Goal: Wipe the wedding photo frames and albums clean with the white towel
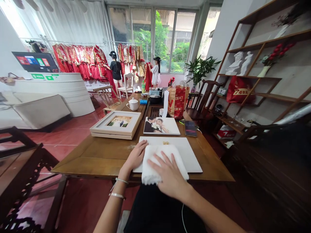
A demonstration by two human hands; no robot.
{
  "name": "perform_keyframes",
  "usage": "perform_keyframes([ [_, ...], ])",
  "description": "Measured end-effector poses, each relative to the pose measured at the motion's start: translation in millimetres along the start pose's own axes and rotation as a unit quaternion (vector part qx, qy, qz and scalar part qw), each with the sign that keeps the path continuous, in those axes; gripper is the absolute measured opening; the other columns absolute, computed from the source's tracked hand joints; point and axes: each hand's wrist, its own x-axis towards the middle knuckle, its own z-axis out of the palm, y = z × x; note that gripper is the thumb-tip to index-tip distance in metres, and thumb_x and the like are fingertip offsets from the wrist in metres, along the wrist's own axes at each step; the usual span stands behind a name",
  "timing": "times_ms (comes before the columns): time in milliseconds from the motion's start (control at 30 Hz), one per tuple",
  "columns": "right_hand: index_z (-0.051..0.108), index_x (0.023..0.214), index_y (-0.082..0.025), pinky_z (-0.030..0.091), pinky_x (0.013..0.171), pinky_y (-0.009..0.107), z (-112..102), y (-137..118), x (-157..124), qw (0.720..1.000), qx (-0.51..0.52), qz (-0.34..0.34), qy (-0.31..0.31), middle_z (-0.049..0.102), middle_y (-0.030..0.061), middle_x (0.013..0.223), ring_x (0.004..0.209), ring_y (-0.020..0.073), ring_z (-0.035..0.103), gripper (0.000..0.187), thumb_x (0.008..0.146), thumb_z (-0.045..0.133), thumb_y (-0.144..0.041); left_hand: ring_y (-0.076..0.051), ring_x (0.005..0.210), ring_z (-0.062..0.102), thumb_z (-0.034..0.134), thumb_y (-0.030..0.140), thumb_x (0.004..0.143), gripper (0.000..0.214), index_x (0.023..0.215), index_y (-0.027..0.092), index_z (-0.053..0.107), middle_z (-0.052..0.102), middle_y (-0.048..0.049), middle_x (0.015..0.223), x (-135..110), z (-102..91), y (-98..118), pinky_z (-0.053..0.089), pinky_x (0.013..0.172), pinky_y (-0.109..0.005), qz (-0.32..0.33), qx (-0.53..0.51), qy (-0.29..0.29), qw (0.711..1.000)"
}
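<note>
A white flat panel (193, 158) lies near the front edge of the wooden table. Its upper part bears a small gold-coloured piece (166, 143). On the panel rests a folded white cloth (152, 155), its near edge overhanging the table front. My right hand (170, 173) lies on the cloth with fingers spread, pressing from above. At the panel's left side, my left hand (138, 153) touches the edge, fingers stretched forward beside the cloth. Behind the panel lies a photo print panel (161, 126) showing a couple. To its left sit stacked white picture frames (116, 124).
A phone (190, 128) with a cable lies right of the photo panel. Farther back stand a white lidded cup (133, 104), a black pot (155, 98) and a red-and-tan paper bag (178, 102). Two people stand by red garments (82, 61). Wooden shelves (267, 77) rise on the right.
</note>
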Motion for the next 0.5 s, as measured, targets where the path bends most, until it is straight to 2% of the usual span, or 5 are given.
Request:
perform_keyframes([
  [100,0.032,0.143,-0.035,-0.002,0.108,0.063,-11.1,21.9,39.7,0.996,-0.017,0.081,0.023,0.025,0.0022,0.154,0.142,0.0315,0.006,0.075,0.073,0.054,-0.023,-0.024,0.134,0.041,0.037,0.024,0.091,0.04,0.122,0.014,0.06,0.05,-0.0135,0.14,1.0,0.8,-0.5,0.032,0.112,-0.045,0.001,0.012,-0.001,1.0],
  [200,0.031,0.143,-0.036,0.005,0.108,0.063,-21.4,49.3,59.1,0.989,-0.024,0.141,0.041,0.027,0.0002,0.153,0.142,0.0297,0.012,0.072,0.076,0.05,-0.02,-0.023,0.134,0.04,0.036,0.023,0.091,0.04,0.123,0.016,0.059,0.05,-0.0119,0.14,0.7,0.9,-1.5,0.031,0.112,-0.046,0.004,0.017,0.003,1.0],
  [300,0.031,0.144,-0.031,0.007,0.106,0.066,-26.8,75.6,52.0,0.979,-0.037,0.192,0.065,0.028,0.0048,0.153,0.141,0.0333,0.015,0.067,0.08,0.045,-0.019,-0.022,0.135,0.039,0.036,0.024,0.092,0.04,0.124,0.016,0.058,0.049,-0.0117,0.141,-0.5,0.2,-1.3,0.031,0.112,-0.045,0.003,0.02,0.002,1.0],
  [400,0.033,0.144,-0.026,0.006,0.104,0.07,-24.6,89.1,31.4,0.967,-0.056,0.232,0.085,0.027,0.0081,0.153,0.14,0.0372,0.013,0.066,0.08,0.044,-0.016,-0.022,0.135,0.04,0.036,0.024,0.091,0.04,0.124,0.016,0.059,0.049,-0.0115,0.141,-1.3,-0.1,-0.1,0.031,0.112,-0.045,-0.001,0.018,0.003,1.0],
  [500,0.034,0.144,-0.03,0.005,0.106,0.067,-14.6,80.8,6.2,0.975,-0.072,0.196,0.08,0.026,0.0037,0.153,0.141,0.0349,0.011,0.077,0.07,0.046,-0.01,-0.023,0.134,0.04,0.037,0.025,0.091,0.04,0.123,0.015,0.06,0.05,-0.0116,0.14,-1.2,0.2,1.0,0.031,0.113,-0.045,-0.004,0.011,0.011,1.0],
])
